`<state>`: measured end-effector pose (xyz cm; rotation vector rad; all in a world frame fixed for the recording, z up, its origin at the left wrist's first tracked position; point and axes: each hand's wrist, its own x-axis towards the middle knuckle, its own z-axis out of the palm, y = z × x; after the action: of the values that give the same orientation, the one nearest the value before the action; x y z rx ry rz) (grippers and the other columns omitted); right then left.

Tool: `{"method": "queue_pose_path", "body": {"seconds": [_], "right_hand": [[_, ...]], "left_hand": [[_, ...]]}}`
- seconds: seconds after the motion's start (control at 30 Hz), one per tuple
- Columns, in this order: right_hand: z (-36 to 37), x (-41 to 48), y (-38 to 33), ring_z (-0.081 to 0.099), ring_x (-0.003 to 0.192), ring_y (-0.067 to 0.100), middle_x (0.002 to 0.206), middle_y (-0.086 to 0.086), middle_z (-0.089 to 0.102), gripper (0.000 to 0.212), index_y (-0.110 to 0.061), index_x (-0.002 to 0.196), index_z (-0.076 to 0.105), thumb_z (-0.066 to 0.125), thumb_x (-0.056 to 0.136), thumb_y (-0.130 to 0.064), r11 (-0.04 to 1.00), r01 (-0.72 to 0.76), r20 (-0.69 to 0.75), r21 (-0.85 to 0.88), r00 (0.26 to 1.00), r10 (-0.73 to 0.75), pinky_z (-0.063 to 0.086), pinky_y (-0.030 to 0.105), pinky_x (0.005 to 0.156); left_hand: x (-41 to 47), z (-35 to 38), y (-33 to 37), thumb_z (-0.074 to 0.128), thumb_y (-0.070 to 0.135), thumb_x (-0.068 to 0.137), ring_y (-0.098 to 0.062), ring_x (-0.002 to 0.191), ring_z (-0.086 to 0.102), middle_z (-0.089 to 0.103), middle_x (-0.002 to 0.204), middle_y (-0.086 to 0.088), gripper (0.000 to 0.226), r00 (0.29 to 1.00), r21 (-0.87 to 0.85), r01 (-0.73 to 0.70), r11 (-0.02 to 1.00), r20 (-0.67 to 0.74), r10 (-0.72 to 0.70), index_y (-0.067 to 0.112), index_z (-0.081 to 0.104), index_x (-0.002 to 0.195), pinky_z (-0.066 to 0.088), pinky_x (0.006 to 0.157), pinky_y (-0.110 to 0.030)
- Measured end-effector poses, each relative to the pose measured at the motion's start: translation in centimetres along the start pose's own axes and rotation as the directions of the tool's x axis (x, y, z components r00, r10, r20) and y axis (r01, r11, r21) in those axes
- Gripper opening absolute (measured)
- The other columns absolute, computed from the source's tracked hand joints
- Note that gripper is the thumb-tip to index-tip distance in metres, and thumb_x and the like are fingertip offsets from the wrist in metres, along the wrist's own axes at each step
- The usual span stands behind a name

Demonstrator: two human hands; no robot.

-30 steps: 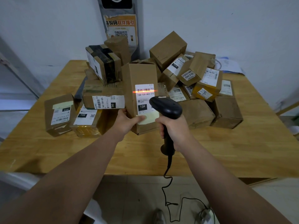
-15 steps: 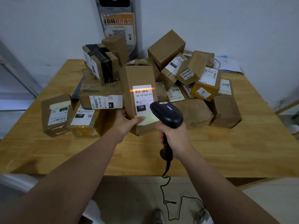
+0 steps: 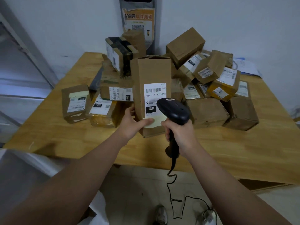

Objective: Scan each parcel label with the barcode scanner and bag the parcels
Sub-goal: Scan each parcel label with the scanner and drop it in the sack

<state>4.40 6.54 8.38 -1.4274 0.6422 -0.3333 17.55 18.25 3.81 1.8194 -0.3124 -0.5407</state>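
A wooden table stands against a white wall, heaped with cardboard parcels. At the front of the heap a tall parcel stands upright, its white label reading 15H-159-A03-210. The left hand grips this parcel's lower left edge, thumb across the front. Just right of the parcel, the right hand is wrapped round the handle of a black barcode scanner, whose head overlaps the label's lower right corner. Behind the parcel to its left sits a black-taped box.

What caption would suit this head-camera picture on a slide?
The left hand grips an upright labelled parcel while the right hand points a corded barcode scanner at it.
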Motion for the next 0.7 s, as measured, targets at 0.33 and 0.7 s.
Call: {"method": "queue_pose_path", "body": {"seconds": [0.33,0.7], "right_hand": [[13.8,-8.3,7.2,0.047,0.048,0.02,0.047,0.003,0.049,0.023,-0.003,0.064,0.058,0.069,0.084,-0.009,0.969,-0.135,0.358,-0.205,0.911,0.202,0.042,0.033,0.061],[23.5,-14.1,17.2,0.049,0.043,0.009,0.047,0.002,0.05,0.035,-0.009,0.053,0.052,0.068,0.085,-0.009,0.818,-0.212,0.383,-0.534,0.803,0.457,0.042,0.022,0.054]], "left_hand": [[-14.6,-14.5,-11.3,0.084,0.032,0.065,-0.002,0.104,0.054,0.05,0.12,0.011,0.092,0.983,-0.117,0.087,0.989,-0.148,-0.104,0.019,0.03,0.138,0.05,0.069,-0.008],[-29.9,-21.8,-28.8,0.086,0.058,0.051,-0.008,0.104,0.059,0.054,0.116,0.006,0.1,0.824,0.03,0.469,0.883,-0.376,-0.425,0.021,0.034,0.129,0.056,0.081,-0.034]]}}
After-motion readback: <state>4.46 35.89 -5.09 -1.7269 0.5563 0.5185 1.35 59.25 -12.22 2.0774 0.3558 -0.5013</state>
